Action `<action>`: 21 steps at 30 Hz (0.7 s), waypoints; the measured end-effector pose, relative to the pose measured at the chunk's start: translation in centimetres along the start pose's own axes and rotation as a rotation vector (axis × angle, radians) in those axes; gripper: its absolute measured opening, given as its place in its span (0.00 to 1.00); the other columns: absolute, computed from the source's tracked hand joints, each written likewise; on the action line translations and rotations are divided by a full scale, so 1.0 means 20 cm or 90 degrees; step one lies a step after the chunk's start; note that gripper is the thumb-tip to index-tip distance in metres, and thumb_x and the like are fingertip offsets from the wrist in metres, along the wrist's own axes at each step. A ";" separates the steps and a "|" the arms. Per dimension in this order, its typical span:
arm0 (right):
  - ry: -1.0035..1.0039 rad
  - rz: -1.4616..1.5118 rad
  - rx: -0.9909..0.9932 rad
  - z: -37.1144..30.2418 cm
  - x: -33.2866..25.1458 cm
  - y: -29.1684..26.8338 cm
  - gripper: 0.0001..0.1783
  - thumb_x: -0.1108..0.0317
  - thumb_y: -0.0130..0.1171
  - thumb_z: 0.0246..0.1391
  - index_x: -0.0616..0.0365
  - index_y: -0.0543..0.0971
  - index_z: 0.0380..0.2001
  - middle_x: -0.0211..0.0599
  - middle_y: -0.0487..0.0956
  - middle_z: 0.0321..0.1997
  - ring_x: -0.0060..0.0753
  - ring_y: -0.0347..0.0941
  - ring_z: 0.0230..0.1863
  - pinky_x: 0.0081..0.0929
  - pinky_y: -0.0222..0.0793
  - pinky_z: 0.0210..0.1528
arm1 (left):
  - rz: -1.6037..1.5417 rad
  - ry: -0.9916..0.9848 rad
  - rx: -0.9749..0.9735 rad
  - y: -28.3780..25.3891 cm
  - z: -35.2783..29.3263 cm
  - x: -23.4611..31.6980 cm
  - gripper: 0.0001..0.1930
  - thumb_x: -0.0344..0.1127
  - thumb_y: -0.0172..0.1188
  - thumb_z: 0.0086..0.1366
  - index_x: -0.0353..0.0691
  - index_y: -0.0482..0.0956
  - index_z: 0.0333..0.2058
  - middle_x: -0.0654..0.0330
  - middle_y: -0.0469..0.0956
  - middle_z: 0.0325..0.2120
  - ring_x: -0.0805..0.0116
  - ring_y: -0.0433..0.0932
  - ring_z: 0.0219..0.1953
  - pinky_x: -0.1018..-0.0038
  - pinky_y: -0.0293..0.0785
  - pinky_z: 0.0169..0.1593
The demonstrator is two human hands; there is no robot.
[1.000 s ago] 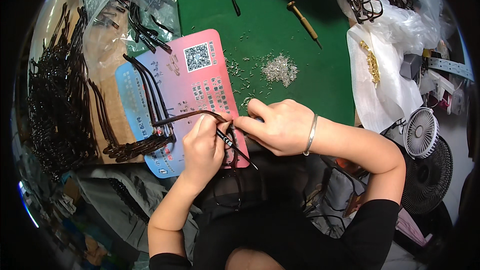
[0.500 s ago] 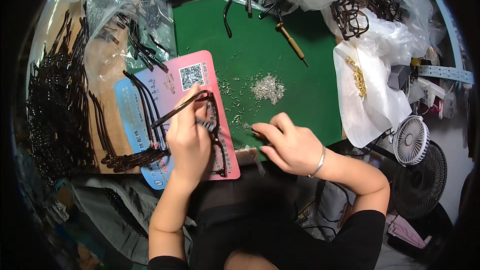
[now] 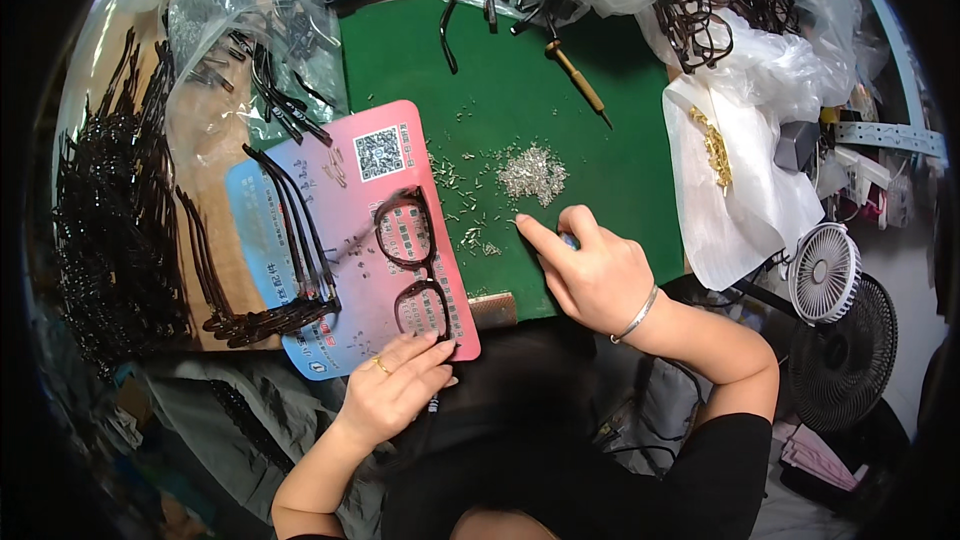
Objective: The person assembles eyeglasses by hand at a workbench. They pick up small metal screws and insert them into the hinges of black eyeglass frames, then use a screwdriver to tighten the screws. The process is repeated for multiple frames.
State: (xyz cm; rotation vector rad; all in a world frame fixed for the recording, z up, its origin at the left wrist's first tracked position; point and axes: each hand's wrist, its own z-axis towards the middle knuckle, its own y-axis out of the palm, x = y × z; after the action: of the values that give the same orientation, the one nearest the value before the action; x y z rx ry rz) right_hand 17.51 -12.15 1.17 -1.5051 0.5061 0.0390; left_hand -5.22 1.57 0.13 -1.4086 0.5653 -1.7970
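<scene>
A dark tortoiseshell eyeglass frame (image 3: pixel 432 265) lies on the pink-and-blue printed mat (image 3: pixel 455 325). My left hand (image 3: pixel 395 390) has its fingers closed over the frame's near end, where a dark piece shows below the fingertips. My right hand (image 3: pixel 598 275) is over the green mat (image 3: pixel 510 60), index finger stretched toward the loose metal bits. The other fingers curl round a small bluish thing, mostly hidden. A heap of tiny silver screws (image 3: pixel 533 175) lies beyond that fingertip, with more scattered toward the printed mat. Several dark temple arms (image 3: pixel 295 210) lie left of the frame.
Dense bundles of dark temples (image 3: pixel 115 230) fill the left side. A brass-coloured screwdriver-like tool (image 3: pixel 580 78) lies at the far right of the green mat. Gold-coloured parts (image 3: pixel 715 155) sit on white sheeting. A bag of frames (image 3: pixel 690 30) and a small white fan (image 3: pixel 823 273) are at right.
My left hand has let go of the raised temple and moved down to the frame's near end. My right hand has shifted slightly right and away from me, with its index finger extended.
</scene>
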 end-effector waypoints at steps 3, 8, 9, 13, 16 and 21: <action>-0.021 -0.012 0.008 0.00 0.00 0.00 0.24 0.73 0.59 0.43 0.51 0.74 0.48 0.37 0.67 0.31 0.32 0.71 0.21 0.28 0.67 0.19 | 0.035 -0.002 0.056 0.05 -0.01 -0.03 0.09 0.30 0.67 0.45 0.39 0.80 0.28 0.60 0.80 0.34 0.64 0.79 0.36 0.69 0.78 0.42; -0.044 -0.044 0.027 0.00 0.00 0.03 0.30 0.72 0.59 0.37 0.47 0.72 0.51 0.37 0.67 0.32 0.31 0.67 0.18 0.26 0.67 0.16 | 0.069 -0.039 0.119 0.10 0.02 -0.03 0.08 0.28 0.65 0.46 0.38 0.81 0.28 0.60 0.79 0.28 0.66 0.78 0.31 0.68 0.77 0.40; -0.049 -0.057 0.025 0.00 0.00 0.04 0.30 0.72 0.59 0.37 0.47 0.72 0.51 0.37 0.67 0.32 0.31 0.67 0.18 0.26 0.67 0.16 | 0.074 -0.047 0.131 0.11 0.02 -0.02 0.08 0.27 0.65 0.46 0.38 0.81 0.28 0.60 0.79 0.28 0.65 0.78 0.31 0.68 0.77 0.40; -0.049 -0.056 0.020 0.01 0.00 0.05 0.29 0.72 0.57 0.39 0.47 0.73 0.51 0.37 0.66 0.30 0.32 0.68 0.18 0.28 0.67 0.16 | 0.067 -0.054 0.169 0.15 0.03 -0.04 0.07 0.25 0.65 0.46 0.37 0.80 0.28 0.60 0.79 0.26 0.65 0.78 0.30 0.67 0.77 0.40; -0.026 0.107 -0.081 0.02 -0.03 -0.04 0.26 0.74 0.58 0.43 0.46 0.74 0.50 0.37 0.67 0.31 0.34 0.70 0.20 0.28 0.69 0.21 | 0.031 -0.049 0.176 0.16 0.01 -0.06 0.08 0.25 0.67 0.46 0.37 0.79 0.27 0.59 0.79 0.28 0.64 0.79 0.31 0.67 0.76 0.42; -0.159 0.267 -0.158 -0.01 -0.13 0.01 0.25 0.71 0.57 0.42 0.45 0.73 0.48 0.36 0.67 0.29 0.32 0.70 0.17 0.26 0.69 0.17 | -0.009 -0.042 0.161 0.14 0.02 -0.09 0.10 0.25 0.68 0.45 0.38 0.78 0.27 0.59 0.80 0.30 0.62 0.80 0.35 0.67 0.75 0.46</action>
State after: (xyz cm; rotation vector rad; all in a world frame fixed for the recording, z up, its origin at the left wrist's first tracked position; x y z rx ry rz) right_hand 15.09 -11.51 1.85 -1.5823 0.6219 0.6289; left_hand -3.87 1.22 -2.93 -1.2944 0.2823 -1.7565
